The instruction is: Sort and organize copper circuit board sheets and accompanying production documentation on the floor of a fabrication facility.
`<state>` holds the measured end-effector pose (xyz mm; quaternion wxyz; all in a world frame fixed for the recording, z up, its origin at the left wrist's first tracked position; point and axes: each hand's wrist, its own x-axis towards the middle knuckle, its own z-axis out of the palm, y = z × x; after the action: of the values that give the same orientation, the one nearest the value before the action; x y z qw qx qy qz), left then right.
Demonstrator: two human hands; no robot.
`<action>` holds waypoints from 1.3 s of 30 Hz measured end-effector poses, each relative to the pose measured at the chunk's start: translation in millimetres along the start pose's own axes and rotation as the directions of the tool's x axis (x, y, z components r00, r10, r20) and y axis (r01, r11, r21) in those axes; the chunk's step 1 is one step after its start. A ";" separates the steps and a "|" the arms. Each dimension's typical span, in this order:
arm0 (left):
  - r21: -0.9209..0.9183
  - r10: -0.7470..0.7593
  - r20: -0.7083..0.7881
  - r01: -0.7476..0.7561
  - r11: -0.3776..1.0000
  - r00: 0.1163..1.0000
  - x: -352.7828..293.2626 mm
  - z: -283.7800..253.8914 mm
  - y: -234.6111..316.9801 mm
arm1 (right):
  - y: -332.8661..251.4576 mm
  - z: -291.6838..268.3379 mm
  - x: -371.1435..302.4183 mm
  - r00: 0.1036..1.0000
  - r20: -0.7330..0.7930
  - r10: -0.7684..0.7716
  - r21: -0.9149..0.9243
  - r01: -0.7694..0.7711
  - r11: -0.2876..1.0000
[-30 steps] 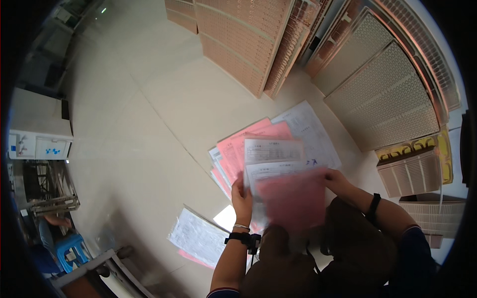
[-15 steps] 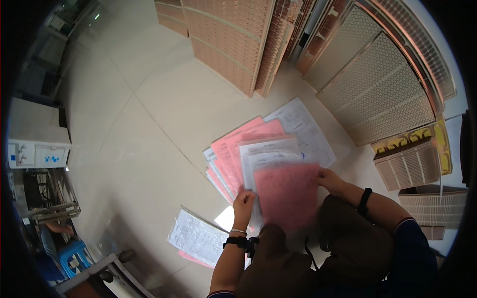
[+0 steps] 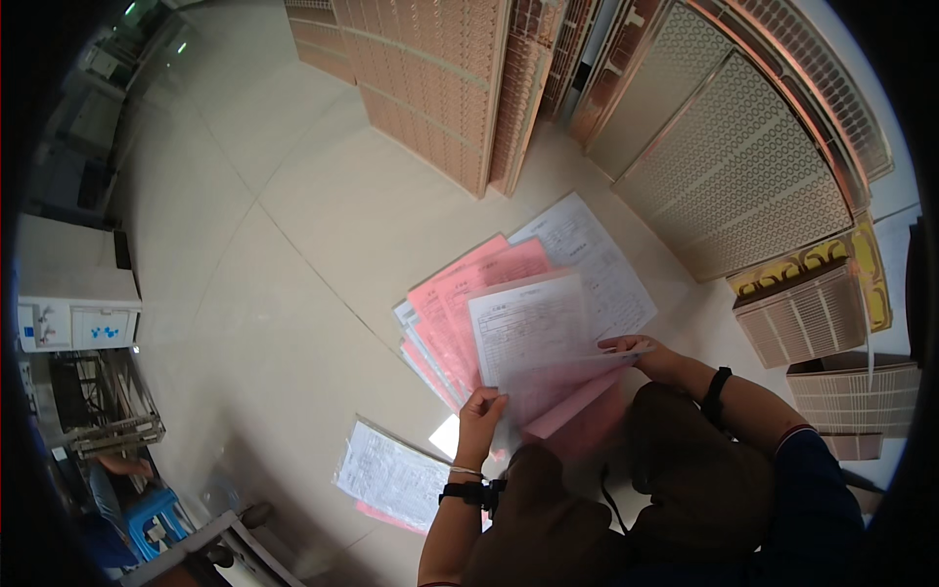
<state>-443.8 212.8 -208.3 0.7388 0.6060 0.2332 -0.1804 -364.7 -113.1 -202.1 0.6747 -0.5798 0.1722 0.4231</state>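
Observation:
Printed forms, pink and white, some in clear sleeves, lie fanned on the floor in front of my knees. My left hand (image 3: 480,408) is closed in a pinch at the lower left edge of the white form (image 3: 523,318) in the middle. My right hand (image 3: 648,357) grips the right edge of some lifted sheets (image 3: 558,386), white above with pink beneath, which curl over my lap. Left of the middle form are pink forms (image 3: 460,279); a larger white sheet (image 3: 597,259) lies beyond it. How many sheets each hand holds is hidden.
A separate pile of sleeved papers (image 3: 391,474) lies left of my left forearm. Copper-coloured perforated panels (image 3: 421,88) stand at the back, with metal panels (image 3: 743,157) at the right. A blue stool (image 3: 155,523) and a metal cart frame (image 3: 220,548) are at lower left.
The pink sheet that lay flat in front of me is now folded back toward my lap, with a white sheet over it. The white form beneath shows more fully. My left hand barely moved.

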 end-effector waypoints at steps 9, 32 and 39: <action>0.152 -0.254 0.510 0.205 0.967 0.822 -23.1 12.9 44.2 | -17.7 4.1 -10.0 0.992 0.096 -0.083 -0.116 0.094 0.989; 0.598 0.348 -0.453 -0.010 0.802 0.821 38.0 23.3 -29.1 | -10.0 -5.3 -20.0 0.996 -0.070 -0.057 0.071 0.062 0.996; 0.729 0.344 -0.505 0.178 0.661 0.792 38.3 43.6 -6.5 | -7.4 -17.4 -39.7 0.997 -0.073 -0.038 -0.075 0.032 0.997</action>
<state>-410.2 169.4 -228.3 0.3173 0.8883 0.3315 -0.0201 -377.6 -143.7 -173.3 0.6532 -0.6226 0.1713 0.3954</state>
